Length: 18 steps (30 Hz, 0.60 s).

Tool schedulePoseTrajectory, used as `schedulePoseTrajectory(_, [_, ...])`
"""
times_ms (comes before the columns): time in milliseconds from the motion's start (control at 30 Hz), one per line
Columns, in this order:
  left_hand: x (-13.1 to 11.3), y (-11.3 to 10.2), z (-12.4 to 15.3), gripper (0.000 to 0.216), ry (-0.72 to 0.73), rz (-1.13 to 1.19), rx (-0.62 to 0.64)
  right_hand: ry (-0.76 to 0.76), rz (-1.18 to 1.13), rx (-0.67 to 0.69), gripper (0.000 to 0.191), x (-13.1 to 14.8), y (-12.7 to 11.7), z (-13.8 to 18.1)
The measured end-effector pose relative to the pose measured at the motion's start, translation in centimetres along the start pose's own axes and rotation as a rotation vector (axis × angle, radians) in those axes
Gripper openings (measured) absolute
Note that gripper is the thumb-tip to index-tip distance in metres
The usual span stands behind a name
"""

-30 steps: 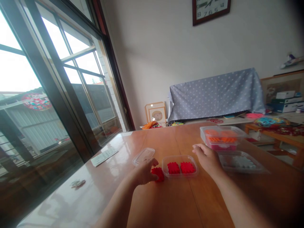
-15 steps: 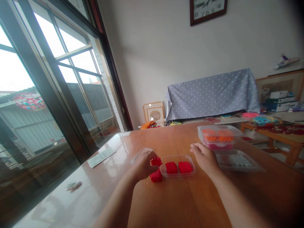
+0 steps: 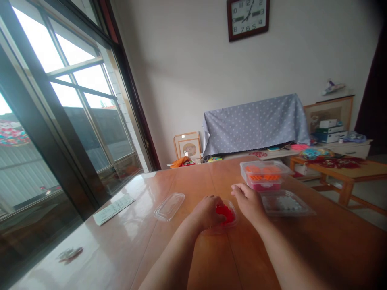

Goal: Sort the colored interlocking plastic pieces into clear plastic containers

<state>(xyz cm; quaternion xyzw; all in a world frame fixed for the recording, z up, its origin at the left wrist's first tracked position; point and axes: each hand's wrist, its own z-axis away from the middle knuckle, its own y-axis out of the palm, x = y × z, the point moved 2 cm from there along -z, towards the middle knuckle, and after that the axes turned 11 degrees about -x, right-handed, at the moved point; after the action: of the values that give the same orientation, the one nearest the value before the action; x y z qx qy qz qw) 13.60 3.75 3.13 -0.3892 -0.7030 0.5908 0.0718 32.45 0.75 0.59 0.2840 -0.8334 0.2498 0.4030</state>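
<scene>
My left hand [image 3: 208, 211] reaches over a small clear plastic container [image 3: 234, 223], its fingers curled around red toothed blocks [image 3: 226, 214] at the container's right side. The hand covers the left part of the container, so I cannot tell how many blocks are inside. To the right, my right hand [image 3: 249, 201] hovers with curled fingers, apart from the container, and nothing shows in it. A clear lid [image 3: 169, 206] lies on the table left of my left hand.
Farther right stands a clear box with orange pieces [image 3: 263, 173], stacked above a pink one. Beside it is a clear container with pale pieces [image 3: 286, 202]. Along the table's left side lie a paper booklet [image 3: 113, 210] and a small shiny object [image 3: 70, 255].
My left hand has carried the red blocks from beside the container to over it, moving right. The lid is now uncovered. My right hand keeps its curled pose, and the head view has shifted.
</scene>
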Motion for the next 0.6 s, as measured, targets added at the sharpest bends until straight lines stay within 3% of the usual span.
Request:
schedulePoseTrajectory(233, [-0.1, 0.5, 0.3, 0.039, -0.029, 0.034, -0.005, 0.002, 0.007, -0.001, 0.035, 0.3, -0.2, 0.1])
schedulePoseTrajectory(400, [1.0, -2.4, 2.2, 0.028, -0.029, 0.088, -0.090, 0.004, 0.000, 0.005, 0.034, 0.0, -0.1, 0.1])
schedulePoseTrajectory(600, [5.3, -5.9, 5.5, 0.022, -0.085, 0.063, -0.183, 0.036, 0.007, 0.009, 0.034, -0.3, -0.1, 0.2])
